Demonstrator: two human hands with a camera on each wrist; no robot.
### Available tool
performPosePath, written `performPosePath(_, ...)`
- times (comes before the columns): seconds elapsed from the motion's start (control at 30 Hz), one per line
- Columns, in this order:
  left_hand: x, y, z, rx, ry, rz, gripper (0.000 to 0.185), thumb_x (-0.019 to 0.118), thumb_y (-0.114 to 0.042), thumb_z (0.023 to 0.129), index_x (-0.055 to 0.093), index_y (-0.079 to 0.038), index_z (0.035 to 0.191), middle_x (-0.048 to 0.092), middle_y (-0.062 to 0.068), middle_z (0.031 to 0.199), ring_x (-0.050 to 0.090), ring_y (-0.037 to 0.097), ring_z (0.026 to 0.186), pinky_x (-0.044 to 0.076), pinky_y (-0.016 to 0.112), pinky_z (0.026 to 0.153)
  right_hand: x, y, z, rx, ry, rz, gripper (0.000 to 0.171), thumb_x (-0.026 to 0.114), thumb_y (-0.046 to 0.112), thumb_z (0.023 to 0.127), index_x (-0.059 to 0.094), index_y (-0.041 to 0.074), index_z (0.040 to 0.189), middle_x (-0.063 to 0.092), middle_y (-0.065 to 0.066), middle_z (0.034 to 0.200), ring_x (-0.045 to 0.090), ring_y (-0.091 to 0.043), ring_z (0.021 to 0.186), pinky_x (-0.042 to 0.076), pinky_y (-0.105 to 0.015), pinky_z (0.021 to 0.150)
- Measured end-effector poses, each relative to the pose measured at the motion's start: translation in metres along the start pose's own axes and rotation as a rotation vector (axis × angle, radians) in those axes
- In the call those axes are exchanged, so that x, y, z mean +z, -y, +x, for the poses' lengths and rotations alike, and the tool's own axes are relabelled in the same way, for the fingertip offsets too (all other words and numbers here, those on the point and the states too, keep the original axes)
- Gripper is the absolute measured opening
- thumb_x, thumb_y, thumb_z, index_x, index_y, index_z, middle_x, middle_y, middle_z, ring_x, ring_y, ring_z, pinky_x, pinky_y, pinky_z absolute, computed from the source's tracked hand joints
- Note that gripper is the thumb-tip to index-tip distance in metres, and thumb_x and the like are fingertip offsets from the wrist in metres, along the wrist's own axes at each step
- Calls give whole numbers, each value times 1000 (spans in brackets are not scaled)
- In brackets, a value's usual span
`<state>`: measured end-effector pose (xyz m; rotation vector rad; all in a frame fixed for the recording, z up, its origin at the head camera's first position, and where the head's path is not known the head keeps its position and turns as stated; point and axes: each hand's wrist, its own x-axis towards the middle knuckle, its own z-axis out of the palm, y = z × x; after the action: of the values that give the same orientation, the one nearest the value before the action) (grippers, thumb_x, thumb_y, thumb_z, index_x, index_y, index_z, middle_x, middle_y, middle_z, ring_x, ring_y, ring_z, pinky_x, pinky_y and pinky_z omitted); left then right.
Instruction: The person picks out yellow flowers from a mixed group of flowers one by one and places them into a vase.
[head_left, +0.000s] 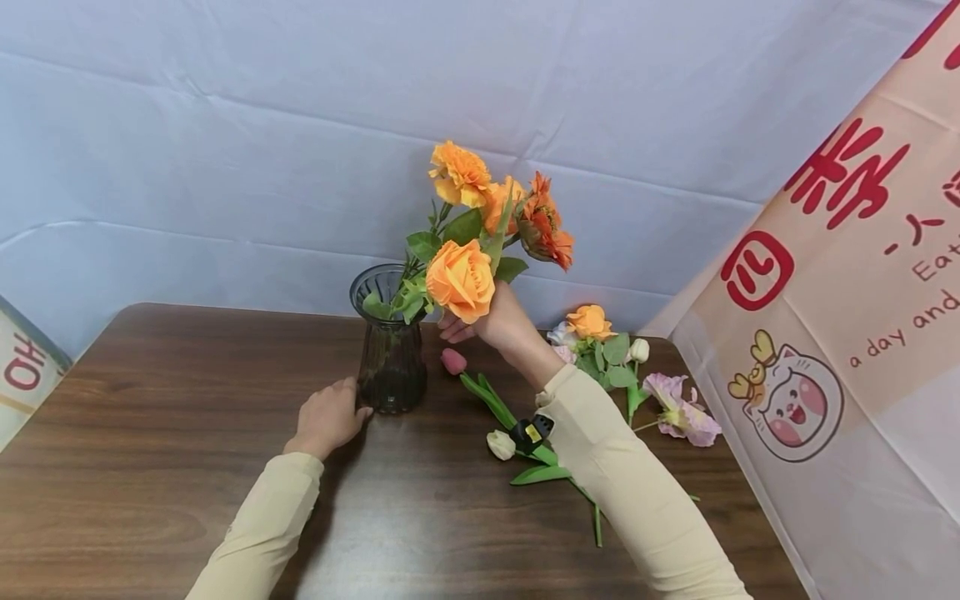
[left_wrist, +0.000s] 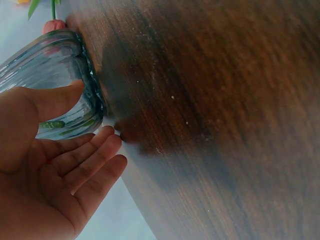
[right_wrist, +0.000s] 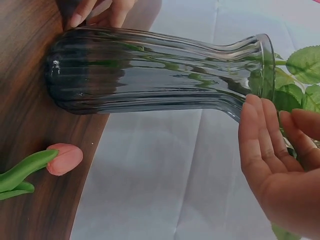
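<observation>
A grey ribbed glass vase (head_left: pixel 392 367) stands upright on the table, with leafy stems inside its flared mouth. My left hand (head_left: pixel 326 417) holds it low by the base; in the left wrist view the thumb (left_wrist: pixel 62 100) lies across the glass. Orange flowers, including a rose (head_left: pixel 461 282) and a red-orange bloom (head_left: pixel 546 223), lean out to the right. Among their leaves (right_wrist: pixel 295 97), beside the rim, my right hand (head_left: pixel 504 323) pinches a mostly hidden stem between thumb and index finger. Its other fingers stretch toward the rim.
Right of the vase lie a pink tulip (head_left: pixel 453 361) and a white tulip (head_left: pixel 501 445). Farther right are another orange rose (head_left: pixel 590 322), a white bud (head_left: pixel 639 350) and a lilac flower (head_left: pixel 682 408). Pale cloth (head_left: pixel 262 167) hangs behind the brown wooden table (head_left: pixel 150 433).
</observation>
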<state>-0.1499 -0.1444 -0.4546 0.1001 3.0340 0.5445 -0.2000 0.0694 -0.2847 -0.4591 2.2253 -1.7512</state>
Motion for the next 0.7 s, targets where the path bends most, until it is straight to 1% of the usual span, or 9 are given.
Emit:
performPosePath(0.07,0,0,0,-1,1,2,52,64,-25,86,49,11,120,57,25,109,59,40,84,49,50,68,0,0,0,7,3,-2,15,54,-3,88,57,-10,101,64,-15,72,66,-27,65,54,-40,65)
performPosePath(0.17,0,0,0,-1,2,2,52,64,-25,86,49,11,120,58,25,107,59,40,83,49,50,68,-2,-1,1,-5,5,1,16,54,-5,87,57,-11,102,64,-16,73,66,-27,65,54,-40,65)
performPosePath(0.33,0,0,1,0,1,-1,52,64,-25,86,49,11,121,58,25,107,59,40,83,49,50,68,-5,0,-1,-24,-5,13,22,54,-9,84,57,-11,106,64,-25,78,66,-26,66,54,-42,66)
performPosePath(0.43,1,1,1,-3,1,-1,53,63,-25,86,48,11,121,57,26,108,58,41,85,48,51,69,-6,0,-2,-4,-20,11,23,55,-6,86,56,-10,109,63,-25,80,65,-25,66,54,-41,67)
performPosePath(0.57,2,1,1,-6,3,0,54,63,-25,86,47,11,122,56,26,112,58,42,88,48,52,71,-9,1,-5,37,-43,-10,25,56,-1,88,56,-8,112,64,-21,79,65,-23,65,54,-39,67)
performPosePath(0.7,2,0,1,-8,1,-3,54,63,-25,86,48,11,122,56,26,112,58,42,89,48,52,71,-13,1,-10,42,-68,-30,29,57,0,87,56,-6,116,63,-24,84,65,-24,65,54,-39,67)
